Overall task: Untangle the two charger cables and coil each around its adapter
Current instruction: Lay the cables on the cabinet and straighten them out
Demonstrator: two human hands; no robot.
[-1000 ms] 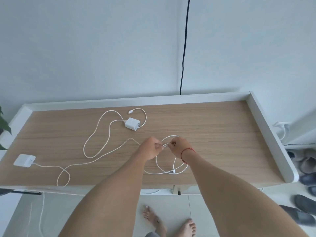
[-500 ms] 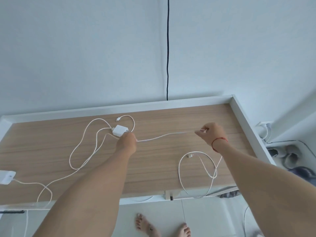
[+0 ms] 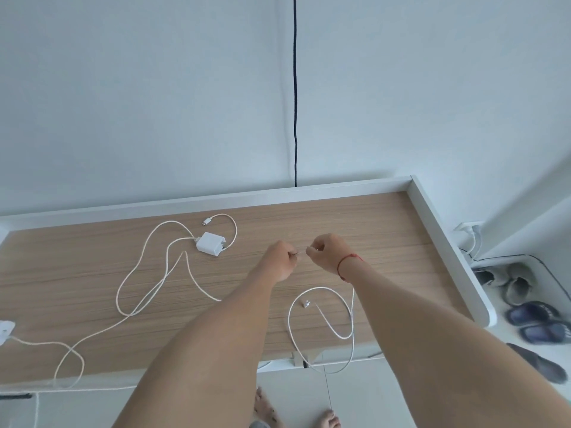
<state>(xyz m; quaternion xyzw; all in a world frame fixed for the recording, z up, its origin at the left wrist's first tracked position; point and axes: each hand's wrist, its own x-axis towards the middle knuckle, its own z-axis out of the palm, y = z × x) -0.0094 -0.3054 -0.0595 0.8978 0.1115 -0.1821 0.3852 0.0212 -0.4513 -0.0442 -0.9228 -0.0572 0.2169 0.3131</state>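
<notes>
Both bare forearms reach forward, converging. The left hand [image 3: 279,261] and right hand [image 3: 327,253] are close together but apart, backs toward the camera, fingers curled, each pinching one end of a short stretch of cable [image 3: 301,251] spanning the gap

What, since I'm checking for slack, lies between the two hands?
In the head view, only a short stretch of white cable spans the gap between left hand and right hand.
</notes>
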